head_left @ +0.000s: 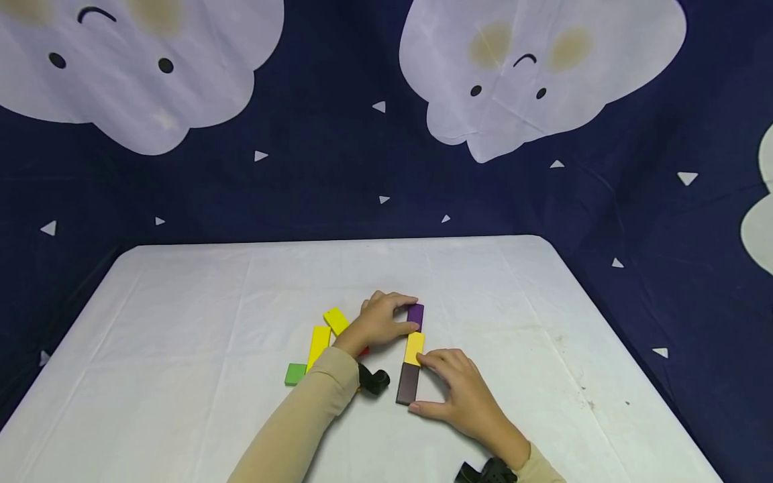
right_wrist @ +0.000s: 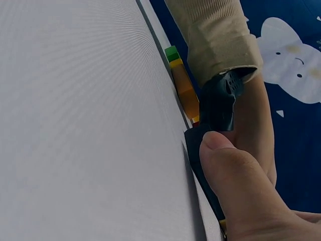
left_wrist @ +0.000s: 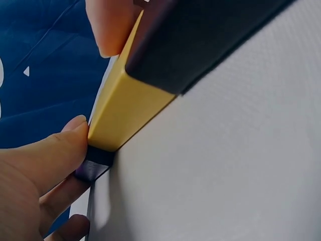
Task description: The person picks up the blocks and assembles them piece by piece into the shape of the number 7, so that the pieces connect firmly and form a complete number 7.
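Left grip [head_left: 382, 320] pinches a smooth, rectangular purple block [head_left: 415, 316]

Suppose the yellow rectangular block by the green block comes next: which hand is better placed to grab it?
Probably the left hand: it's nearer the yellow rectangular block, but must first release the purple rectangular block. The right hand is farther, beyond the dark brown rectangular block.

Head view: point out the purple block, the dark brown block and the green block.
Purple block [head_left: 416, 316]: head view, middle of its top face.
Dark brown block [head_left: 408, 384]: head view, middle of its top face.
Green block [head_left: 294, 374]: head view, middle of its top face.
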{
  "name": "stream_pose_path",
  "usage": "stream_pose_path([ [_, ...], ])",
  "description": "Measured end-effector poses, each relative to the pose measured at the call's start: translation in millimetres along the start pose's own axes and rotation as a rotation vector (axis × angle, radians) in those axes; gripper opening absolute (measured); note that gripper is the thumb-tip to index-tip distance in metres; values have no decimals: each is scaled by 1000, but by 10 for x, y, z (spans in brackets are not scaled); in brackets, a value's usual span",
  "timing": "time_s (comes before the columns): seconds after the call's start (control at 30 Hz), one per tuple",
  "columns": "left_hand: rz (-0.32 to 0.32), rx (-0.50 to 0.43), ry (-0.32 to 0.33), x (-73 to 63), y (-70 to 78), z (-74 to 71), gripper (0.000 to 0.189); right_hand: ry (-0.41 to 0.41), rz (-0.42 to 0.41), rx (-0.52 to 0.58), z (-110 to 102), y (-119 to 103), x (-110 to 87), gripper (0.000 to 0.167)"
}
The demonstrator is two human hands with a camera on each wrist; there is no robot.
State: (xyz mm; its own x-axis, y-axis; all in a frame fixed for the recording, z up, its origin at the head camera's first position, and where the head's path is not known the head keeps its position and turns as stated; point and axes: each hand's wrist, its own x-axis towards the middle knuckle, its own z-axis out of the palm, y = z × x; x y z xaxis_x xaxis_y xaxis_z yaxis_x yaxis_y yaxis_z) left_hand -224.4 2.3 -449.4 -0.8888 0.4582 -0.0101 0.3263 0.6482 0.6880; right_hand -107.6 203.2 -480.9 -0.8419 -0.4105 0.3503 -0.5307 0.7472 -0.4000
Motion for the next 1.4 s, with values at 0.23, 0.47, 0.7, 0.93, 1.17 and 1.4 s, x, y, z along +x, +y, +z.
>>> stream_pose_path([
  [0.23, 4, 15, 17, 33, 2, 42, 54, 2, 1, 1, 10, 13, -4, 76],
  [0.47, -1, 12, 30, 35, -17, 64, 54, 9, -10, 1, 26, 24, 0, 76],
  [0.7, -7, -10, 20, 7, -21, 34, 55, 4, -4, -5, 19, 17, 1, 76],
  [0.93, -1, -22, 54, -66, -43, -15, 54, 7, -7, -7, 19, 20, 6, 76],
  [1.17, 0, -39, 149, -213, -101, -167, 48, 5, 2, -15, 18, 13, 4, 78],
  [1.4, -37, -50, 202, -375, -159, -321, 46, -6, 17, -7, 17, -5, 1, 78],
])
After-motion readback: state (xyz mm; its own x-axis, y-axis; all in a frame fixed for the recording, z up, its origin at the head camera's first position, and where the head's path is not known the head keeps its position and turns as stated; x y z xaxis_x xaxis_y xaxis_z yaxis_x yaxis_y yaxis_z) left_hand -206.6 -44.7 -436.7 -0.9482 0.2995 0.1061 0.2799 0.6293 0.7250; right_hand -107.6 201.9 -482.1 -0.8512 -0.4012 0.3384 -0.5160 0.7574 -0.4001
